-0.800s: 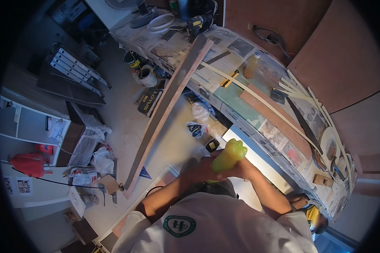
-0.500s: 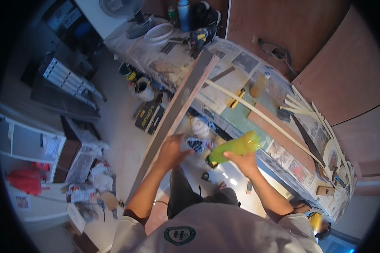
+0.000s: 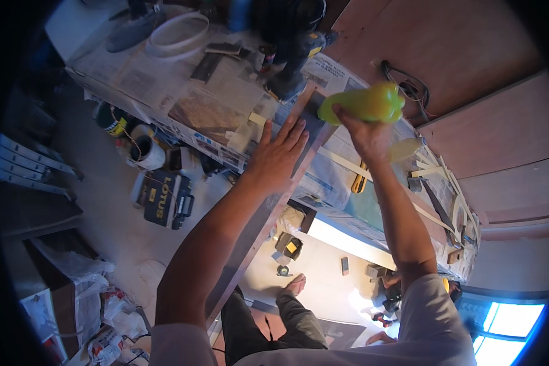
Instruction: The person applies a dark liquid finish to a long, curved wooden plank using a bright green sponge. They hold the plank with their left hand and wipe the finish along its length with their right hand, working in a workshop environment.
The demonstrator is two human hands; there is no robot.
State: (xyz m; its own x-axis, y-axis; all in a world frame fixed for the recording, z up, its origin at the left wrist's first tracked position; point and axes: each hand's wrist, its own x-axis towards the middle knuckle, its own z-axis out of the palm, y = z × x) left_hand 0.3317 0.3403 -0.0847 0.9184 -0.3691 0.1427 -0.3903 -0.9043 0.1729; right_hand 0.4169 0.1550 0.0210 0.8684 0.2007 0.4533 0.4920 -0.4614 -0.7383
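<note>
Green bottle moved forward, near board, within right fingers

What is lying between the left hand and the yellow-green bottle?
In the head view, the far end of the long board shows between the left hand and the yellow-green bottle.

The shirt is pale greyish, with short, plain sleeves; the forearms are bare, as are the left grip and right grip. The trousers are dark grey-green and creased; whether the foot is shod is unclear.
</note>
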